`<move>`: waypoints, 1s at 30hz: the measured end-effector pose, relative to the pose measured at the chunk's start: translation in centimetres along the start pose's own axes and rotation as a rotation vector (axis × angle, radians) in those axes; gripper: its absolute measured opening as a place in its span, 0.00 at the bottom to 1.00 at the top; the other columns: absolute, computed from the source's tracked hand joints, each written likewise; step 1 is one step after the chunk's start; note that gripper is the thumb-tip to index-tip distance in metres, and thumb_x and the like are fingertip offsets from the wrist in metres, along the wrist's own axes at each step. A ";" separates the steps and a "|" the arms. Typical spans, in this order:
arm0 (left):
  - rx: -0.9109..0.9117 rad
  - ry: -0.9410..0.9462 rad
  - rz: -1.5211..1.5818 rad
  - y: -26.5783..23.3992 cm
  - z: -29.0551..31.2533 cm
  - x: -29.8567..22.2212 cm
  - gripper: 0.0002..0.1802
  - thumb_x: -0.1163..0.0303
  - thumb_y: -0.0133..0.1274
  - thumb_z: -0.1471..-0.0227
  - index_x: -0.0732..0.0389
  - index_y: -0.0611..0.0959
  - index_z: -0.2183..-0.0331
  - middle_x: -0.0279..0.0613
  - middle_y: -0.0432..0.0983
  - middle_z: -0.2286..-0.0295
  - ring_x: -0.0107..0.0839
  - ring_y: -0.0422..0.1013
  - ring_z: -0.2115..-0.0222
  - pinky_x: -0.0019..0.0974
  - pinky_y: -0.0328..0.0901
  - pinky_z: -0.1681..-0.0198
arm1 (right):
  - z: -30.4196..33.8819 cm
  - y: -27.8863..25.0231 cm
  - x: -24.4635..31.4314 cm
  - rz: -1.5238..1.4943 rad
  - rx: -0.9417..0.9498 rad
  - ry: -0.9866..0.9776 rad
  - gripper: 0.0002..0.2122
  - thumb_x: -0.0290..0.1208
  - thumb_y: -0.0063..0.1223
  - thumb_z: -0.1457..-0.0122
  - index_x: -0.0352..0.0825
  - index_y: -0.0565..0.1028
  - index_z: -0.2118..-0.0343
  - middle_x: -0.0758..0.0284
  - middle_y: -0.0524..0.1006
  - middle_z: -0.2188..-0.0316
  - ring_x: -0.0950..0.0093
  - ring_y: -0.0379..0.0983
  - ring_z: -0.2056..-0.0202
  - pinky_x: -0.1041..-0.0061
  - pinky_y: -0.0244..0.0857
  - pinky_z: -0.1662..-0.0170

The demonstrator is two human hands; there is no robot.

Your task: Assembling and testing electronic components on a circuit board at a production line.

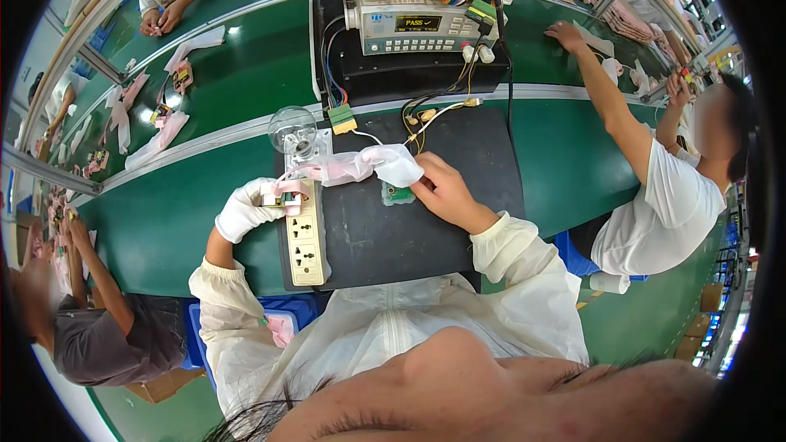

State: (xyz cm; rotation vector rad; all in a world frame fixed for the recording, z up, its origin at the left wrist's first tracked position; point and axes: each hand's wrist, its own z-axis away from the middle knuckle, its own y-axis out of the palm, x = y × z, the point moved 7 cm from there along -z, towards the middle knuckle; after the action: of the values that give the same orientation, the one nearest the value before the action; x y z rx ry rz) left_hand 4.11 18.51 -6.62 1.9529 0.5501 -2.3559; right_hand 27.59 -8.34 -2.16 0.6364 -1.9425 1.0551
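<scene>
Wrapped bundle (344, 169); power strip (304, 250).
My left hand (248, 209) grasps a small module (291, 194); my right hand (447, 191), the bundle's end.

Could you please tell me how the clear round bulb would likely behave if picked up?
The clear round bulb is probably fragile, since it looks like thin see-through glass. Its smooth, shiny surface may feel slippery. Loose, it would likely roll, given its round shape.

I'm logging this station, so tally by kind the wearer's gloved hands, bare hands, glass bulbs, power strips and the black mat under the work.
Gloved hands: 1 (left hand)
Bare hands: 1 (right hand)
Glass bulb: 1
Power strip: 1
Black mat: 1
Total: 5
</scene>
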 end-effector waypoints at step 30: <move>-0.047 -0.224 0.832 14.1 2.5 -11.1 0.27 0.68 0.65 0.54 0.59 0.73 0.53 0.39 0.77 0.65 0.17 0.69 0.80 0.18 0.58 0.83 | 6.7 1.7 4.5 -0.931 0.105 0.186 0.18 0.23 0.55 0.42 0.29 0.68 0.49 0.67 0.74 0.62 0.78 0.72 0.65 0.78 0.68 0.61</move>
State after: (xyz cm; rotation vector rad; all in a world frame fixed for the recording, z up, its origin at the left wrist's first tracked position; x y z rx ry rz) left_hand 7.59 2.39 0.83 1.4461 -0.1986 -1.9280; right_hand 21.12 -13.41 -1.19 1.2784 -1.1875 0.5793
